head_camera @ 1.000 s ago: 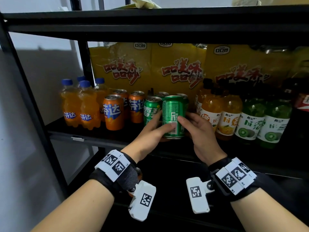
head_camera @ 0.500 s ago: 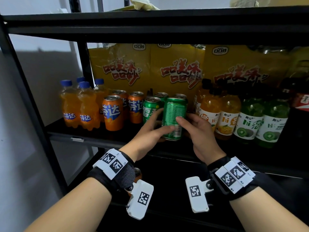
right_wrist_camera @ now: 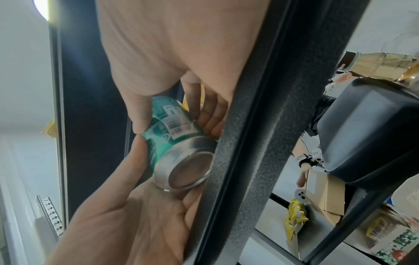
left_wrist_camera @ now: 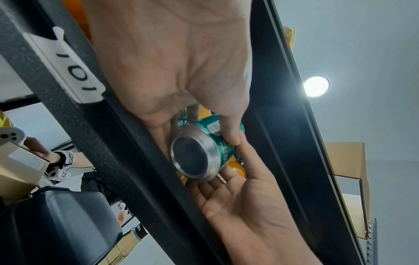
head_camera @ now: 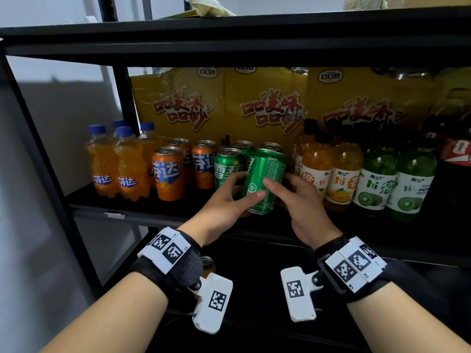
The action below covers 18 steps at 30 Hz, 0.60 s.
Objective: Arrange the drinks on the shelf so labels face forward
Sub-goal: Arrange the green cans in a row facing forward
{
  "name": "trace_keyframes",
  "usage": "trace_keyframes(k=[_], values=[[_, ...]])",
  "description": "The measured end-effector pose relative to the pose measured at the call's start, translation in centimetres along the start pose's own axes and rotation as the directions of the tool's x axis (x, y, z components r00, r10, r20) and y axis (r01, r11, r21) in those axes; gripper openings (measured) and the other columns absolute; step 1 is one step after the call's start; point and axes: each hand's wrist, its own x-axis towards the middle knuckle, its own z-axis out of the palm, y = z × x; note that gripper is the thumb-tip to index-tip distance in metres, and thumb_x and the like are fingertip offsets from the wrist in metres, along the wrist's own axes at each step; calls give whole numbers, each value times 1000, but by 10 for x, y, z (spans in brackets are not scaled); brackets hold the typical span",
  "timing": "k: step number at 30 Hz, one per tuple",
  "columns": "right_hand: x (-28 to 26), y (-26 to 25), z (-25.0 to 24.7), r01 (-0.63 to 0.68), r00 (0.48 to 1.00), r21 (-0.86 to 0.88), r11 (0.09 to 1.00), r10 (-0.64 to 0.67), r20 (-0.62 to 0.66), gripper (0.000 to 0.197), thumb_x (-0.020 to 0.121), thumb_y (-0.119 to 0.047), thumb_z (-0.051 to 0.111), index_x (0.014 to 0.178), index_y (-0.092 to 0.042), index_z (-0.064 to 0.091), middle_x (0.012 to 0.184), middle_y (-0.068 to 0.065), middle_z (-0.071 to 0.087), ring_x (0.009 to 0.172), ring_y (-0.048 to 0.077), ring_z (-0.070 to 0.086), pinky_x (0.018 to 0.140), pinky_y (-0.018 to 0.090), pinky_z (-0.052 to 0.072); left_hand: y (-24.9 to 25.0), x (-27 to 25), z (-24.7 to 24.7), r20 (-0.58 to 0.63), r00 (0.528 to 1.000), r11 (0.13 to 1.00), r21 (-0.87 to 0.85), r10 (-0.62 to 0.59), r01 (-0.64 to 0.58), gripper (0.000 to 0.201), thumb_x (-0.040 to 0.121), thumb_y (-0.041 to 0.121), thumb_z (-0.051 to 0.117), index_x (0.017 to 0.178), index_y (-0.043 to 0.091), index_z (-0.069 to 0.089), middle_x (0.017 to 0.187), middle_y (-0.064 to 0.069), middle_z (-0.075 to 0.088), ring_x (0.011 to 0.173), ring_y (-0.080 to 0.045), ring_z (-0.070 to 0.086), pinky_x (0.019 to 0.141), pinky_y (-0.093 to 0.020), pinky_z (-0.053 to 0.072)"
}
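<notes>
Both hands hold a green Sprite can (head_camera: pixel 265 174) just above the shelf's front edge (head_camera: pixel 153 215), tilted with its top leaning right. Its small-print side faces me. My left hand (head_camera: pixel 242 192) grips its lower left, thumb across the front. My right hand (head_camera: pixel 279 184) grips the right side, thumb on the front. In the left wrist view the can's bare bottom (left_wrist_camera: pixel 192 159) shows between the left hand (left_wrist_camera: pixel 172 71) and the right hand (left_wrist_camera: pixel 238 197). The right wrist view shows the can's barcode (right_wrist_camera: pixel 176 123) under the right hand (right_wrist_camera: pixel 170 53).
Other Sprite cans (head_camera: pixel 226 166) stand just left and behind. Orange Fanta cans (head_camera: pixel 168 174) and bottles (head_camera: pixel 119 164) are further left; orange juice bottles (head_camera: pixel 339 179) and kiwi bottles (head_camera: pixel 377 182) stand right. Yellow boxes (head_camera: pixel 267 103) fill the back. The upper shelf (head_camera: pixel 229 39) hangs close overhead.
The can stood upright with its barcode side toward me; it is now lifted and tilted to the right and turned, small print facing. Both hands kept their hold.
</notes>
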Motion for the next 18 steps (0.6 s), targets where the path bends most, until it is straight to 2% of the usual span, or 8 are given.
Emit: trace_keyframes(k=[2,6,10,12,15,16,18], values=[[1,0,1,-3,1000,24,1000,4,-11,47,81,-28,78,124,-10,69,118,6,77,113,22,73,94,33,59,3,1,0,6,1000,1000,-10,-22,22,56,95,25,70,145,23,47,130,-5,67,113,-17,71,88,-29,59],[4,-1,0,4,997,40,999,-1,-79,32,92,-13,73,123,-7,67,116,9,77,110,22,73,86,27,59,8,2,1,73,994,991,-103,-83,90,42,101,14,59,142,15,54,128,-9,71,119,-26,68,101,-40,56],[4,-1,2,-12,998,20,1000,13,-69,33,89,-18,76,120,-9,68,115,8,78,108,22,74,84,29,60,5,1,0,49,997,993,-97,-65,70,43,99,17,65,140,16,54,125,-8,73,115,-22,70,95,-36,59],[3,-1,3,-4,998,-3,1000,4,-58,36,85,-19,80,119,-11,68,114,5,78,107,20,75,83,27,60,3,1,1,16,999,997,-67,-47,48,54,95,24,71,144,19,48,128,-7,71,115,-20,70,96,-38,59],[2,0,1,-11,999,-1,1000,11,-51,33,89,-14,78,120,-9,69,114,6,78,108,20,75,84,27,60,2,2,1,0,1000,999,-35,-27,27,77,80,39,81,146,22,46,133,-5,67,117,-20,69,102,-42,56],[2,0,1,-14,999,7,1000,14,-41,31,91,-14,76,120,-8,70,115,6,78,109,22,74,85,28,60,2,2,1,4,1000,999,-34,-28,29,76,79,40,84,144,22,49,130,-3,68,116,-19,69,101,-42,56],[1,-1,0,-14,999,26,1000,15,-36,27,95,-13,71,121,-7,70,117,9,77,110,24,74,86,29,60,3,1,1,36,998,998,-33,-43,44,61,83,33,80,138,22,56,123,-1,73,112,-17,71,96,-37,58]])
